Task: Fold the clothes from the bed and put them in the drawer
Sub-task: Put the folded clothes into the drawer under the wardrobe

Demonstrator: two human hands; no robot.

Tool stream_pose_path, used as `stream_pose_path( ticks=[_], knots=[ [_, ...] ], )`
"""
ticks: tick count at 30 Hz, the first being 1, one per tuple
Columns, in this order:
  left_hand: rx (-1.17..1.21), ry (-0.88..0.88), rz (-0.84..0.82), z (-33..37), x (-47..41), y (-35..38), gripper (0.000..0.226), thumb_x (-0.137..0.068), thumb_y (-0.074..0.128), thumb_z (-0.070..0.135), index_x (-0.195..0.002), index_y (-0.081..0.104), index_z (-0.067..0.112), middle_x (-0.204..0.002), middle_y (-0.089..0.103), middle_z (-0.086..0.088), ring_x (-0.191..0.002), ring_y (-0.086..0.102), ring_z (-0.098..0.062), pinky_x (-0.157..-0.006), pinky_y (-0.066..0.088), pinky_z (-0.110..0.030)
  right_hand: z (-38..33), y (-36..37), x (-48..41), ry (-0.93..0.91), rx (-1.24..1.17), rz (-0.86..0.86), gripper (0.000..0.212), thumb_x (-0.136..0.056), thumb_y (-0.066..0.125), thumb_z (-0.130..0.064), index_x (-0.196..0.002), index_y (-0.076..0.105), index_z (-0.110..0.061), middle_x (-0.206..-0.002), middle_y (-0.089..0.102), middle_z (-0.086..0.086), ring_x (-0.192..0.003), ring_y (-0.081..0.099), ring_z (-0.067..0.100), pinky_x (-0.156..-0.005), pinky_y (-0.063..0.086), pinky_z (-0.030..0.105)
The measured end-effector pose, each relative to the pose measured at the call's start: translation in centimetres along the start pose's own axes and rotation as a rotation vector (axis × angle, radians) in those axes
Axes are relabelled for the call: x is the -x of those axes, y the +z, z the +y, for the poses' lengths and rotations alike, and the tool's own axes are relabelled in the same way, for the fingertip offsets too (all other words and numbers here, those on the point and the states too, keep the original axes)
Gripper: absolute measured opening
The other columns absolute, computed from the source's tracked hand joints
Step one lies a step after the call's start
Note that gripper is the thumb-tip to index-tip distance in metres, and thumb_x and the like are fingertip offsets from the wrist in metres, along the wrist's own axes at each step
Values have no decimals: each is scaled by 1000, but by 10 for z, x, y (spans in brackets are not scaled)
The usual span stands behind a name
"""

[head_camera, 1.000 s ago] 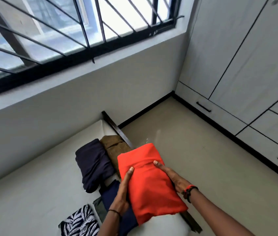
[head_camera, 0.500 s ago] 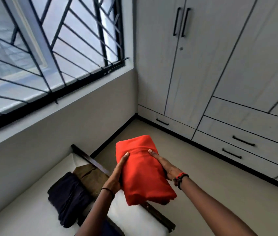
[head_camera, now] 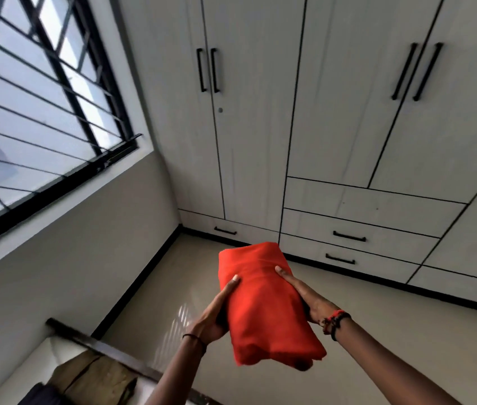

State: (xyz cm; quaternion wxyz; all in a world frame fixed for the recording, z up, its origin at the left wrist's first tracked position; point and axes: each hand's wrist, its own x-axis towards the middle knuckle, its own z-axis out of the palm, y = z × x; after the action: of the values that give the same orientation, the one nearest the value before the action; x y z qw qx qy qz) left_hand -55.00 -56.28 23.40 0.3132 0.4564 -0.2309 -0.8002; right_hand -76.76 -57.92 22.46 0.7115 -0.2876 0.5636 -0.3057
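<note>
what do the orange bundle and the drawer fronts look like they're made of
Orange bundle: soft cloth, matte, likely woven; it creases and droops at its near end. Drawer fronts: probably laminated board, pale with faint grain, matte. Their black bar handles look like metal.

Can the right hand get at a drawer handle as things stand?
Probably not yet. The right hand and left hand both grip the folded orange garment, and the nearest drawer handle sits across the floor, out of reach.
</note>
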Motion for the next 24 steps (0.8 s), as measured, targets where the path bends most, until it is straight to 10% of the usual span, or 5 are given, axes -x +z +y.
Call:
stream_pose_path(
  ticks=[9,24],
  knots=[
    [-57,-70,-72,-2,-114,134,62,-76,72,49,-124,58,12,-117,67,-12,-110,64,-25,-103,43,-42,-45,-155,-2,-42,-61,86,104,-24,82,-72,-113,62,-20,-101,73,8,-93,70,23,-72,55,29],
    [-283,-162,-139,-7,-242,225,61,-76,72,48,-125,56,16,-114,69,-8,-105,66,-22,-96,50,-39,-52,-286,-46,-12,-234,269,93,-48,76,-72,-124,55,-23,-113,69,10,-101,67,28,-96,50,45]
  ],
)
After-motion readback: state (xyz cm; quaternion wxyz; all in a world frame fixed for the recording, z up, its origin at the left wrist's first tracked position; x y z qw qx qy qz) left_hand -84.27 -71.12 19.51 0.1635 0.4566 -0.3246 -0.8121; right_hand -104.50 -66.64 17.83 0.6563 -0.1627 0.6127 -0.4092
